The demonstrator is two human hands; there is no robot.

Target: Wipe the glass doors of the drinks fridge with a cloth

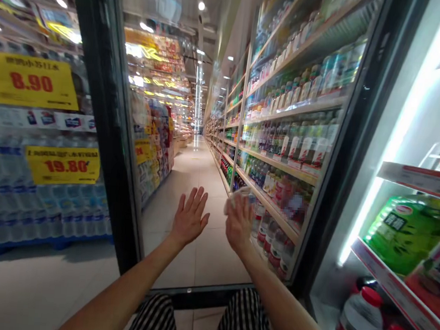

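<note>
In front of me stands the glass door [198, 254], swung out in its dark frame. My left hand [190, 215] is raised with its palm toward the glass and its fingers stretched out. It holds nothing and seems to rest on the pane. Level with it on the right, my right hand [239, 224] is smeared by motion. A pale, thin cloth [232, 203] shows around its fingers, pressed toward the glass. Exactly how the fingers grip the cloth is too blurred to make out.
Lit cooler shelves on the right hold green packs [392, 232] and red-capped bottles [362, 313]. Stacked water bottles [43, 213] with yellow price signs [61, 165] stand on the left. Through or in the glass appear bottle shelves [280, 161] and an aisle. My knees [245, 317] are below.
</note>
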